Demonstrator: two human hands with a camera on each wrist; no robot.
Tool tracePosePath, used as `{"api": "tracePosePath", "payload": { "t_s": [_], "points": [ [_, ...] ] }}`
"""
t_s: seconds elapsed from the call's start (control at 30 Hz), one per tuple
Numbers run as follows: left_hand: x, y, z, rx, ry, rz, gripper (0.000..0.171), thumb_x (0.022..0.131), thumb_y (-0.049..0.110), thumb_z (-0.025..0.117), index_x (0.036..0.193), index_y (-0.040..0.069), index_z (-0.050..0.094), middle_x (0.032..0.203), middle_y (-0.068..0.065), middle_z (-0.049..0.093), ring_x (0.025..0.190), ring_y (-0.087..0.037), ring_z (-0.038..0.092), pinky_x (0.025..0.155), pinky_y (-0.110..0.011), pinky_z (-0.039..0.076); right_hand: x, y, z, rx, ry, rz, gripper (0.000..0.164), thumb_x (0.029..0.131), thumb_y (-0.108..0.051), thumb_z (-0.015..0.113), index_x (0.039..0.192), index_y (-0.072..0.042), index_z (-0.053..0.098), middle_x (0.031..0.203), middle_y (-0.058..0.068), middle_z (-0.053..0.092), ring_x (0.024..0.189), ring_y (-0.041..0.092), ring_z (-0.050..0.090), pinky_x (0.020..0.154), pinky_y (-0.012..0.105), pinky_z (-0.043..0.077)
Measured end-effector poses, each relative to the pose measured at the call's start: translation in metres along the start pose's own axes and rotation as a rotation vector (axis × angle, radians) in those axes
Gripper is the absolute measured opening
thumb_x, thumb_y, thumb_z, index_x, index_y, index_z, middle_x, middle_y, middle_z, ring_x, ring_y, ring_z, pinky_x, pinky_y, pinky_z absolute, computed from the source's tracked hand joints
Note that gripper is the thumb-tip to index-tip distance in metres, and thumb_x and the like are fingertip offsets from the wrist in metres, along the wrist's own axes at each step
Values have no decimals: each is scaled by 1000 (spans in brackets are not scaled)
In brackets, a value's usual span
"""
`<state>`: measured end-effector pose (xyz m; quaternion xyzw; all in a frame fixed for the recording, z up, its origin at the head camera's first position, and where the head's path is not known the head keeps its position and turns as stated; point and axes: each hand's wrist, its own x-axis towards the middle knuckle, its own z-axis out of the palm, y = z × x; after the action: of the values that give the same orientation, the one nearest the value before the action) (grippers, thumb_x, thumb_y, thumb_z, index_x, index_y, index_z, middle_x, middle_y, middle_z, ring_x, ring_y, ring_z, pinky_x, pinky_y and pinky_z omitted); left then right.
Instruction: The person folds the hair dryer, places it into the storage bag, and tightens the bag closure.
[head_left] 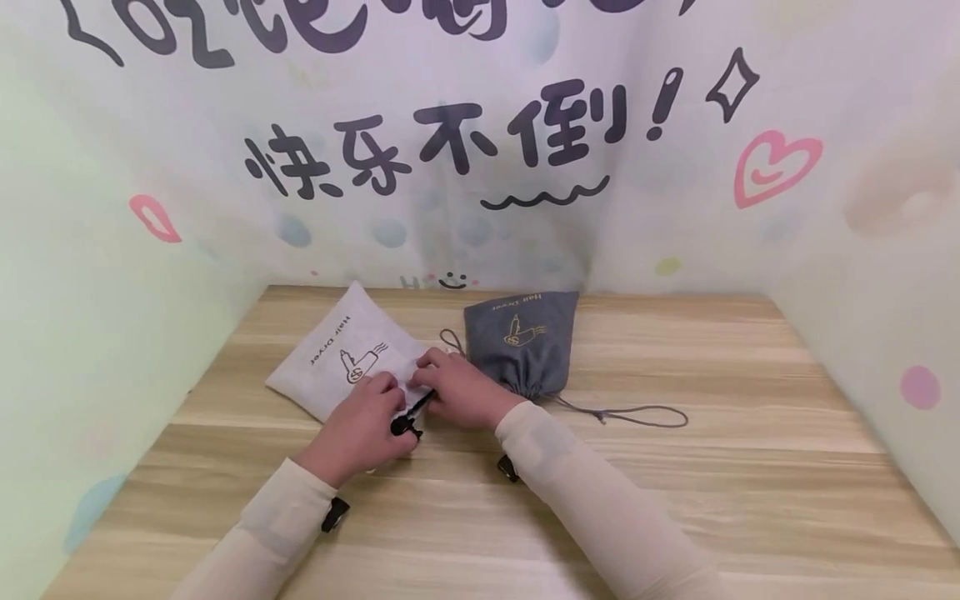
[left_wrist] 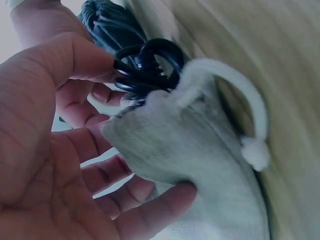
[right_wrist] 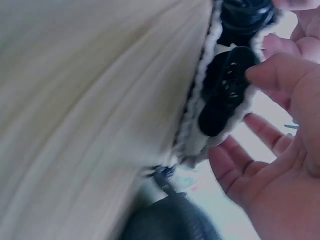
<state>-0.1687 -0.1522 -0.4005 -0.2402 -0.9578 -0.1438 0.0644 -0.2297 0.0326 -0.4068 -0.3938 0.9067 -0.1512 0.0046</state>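
A light grey drawstring pouch (head_left: 382, 325) printed with a hair dryer lies on the table, its mouth toward me. My left hand (head_left: 362, 427) holds the pouch at its mouth, the thumb against a coiled black cable (left_wrist: 169, 55) and the fingers along the cloth. On the other side of the mouth, my right hand (head_left: 463, 390) grips the rim. In the right wrist view, its thumb touches a black piece with small marks (right_wrist: 232, 85) inside the opening. The rest of the contents is hidden in the cloth. A white cord (left_wrist: 255, 110) loops from the pouch.
A dark grey drawstring pouch (head_left: 551, 354) with a gold hair dryer print lies just right of my right hand. Its cord (head_left: 645, 410) trails rightward over the wooden table (head_left: 712, 500). A printed white cloth (head_left: 675, 233) hangs behind the table.
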Motion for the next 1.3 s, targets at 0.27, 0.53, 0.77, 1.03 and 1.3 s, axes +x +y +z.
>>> {"api": "tracePosePath", "payload": {
  "t_s": [0.27,0.53,0.77,1.03,1.3],
  "points": [
    [-8,-3,-6,51,11,-4,29,71,25,74,91,4,69,110,-8,59,98,-28,54,75,-40,49,-2,-14,0,-59,12,63,32,86,-11,75,115,-21,72,127,7,54,104,27,55,92,35,46],
    [-16,-16,-8,25,9,-10,35,73,21,73,103,3,71,126,-13,61,120,-33,52,91,-49,50,-1,-24,6,-152,31,62,38,87,-16,74,124,-27,71,123,9,54,96,27,55,80,34,49],
    [-18,-28,-14,-24,-52,15,41,74,10,72,113,-3,69,136,-18,57,128,-38,49,101,-52,43,-1,-39,12,-300,-3,83,41,93,-26,67,134,-24,64,121,13,51,91,28,55,75,35,52],
    [-9,-51,-18,-98,-85,148,32,74,-4,68,106,-7,70,137,-23,54,128,-43,48,103,-55,40,-7,-49,8,-254,-35,105,37,93,-22,64,129,-12,63,118,15,50,89,28,53,72,34,51],
    [-17,-67,-11,-213,-116,3,59,77,14,79,131,1,59,153,-30,28,133,-51,38,104,-59,37,-12,-21,-5,-39,76,163,41,89,-22,69,129,-13,62,118,4,57,105,21,55,90,32,48]
  ]
}}
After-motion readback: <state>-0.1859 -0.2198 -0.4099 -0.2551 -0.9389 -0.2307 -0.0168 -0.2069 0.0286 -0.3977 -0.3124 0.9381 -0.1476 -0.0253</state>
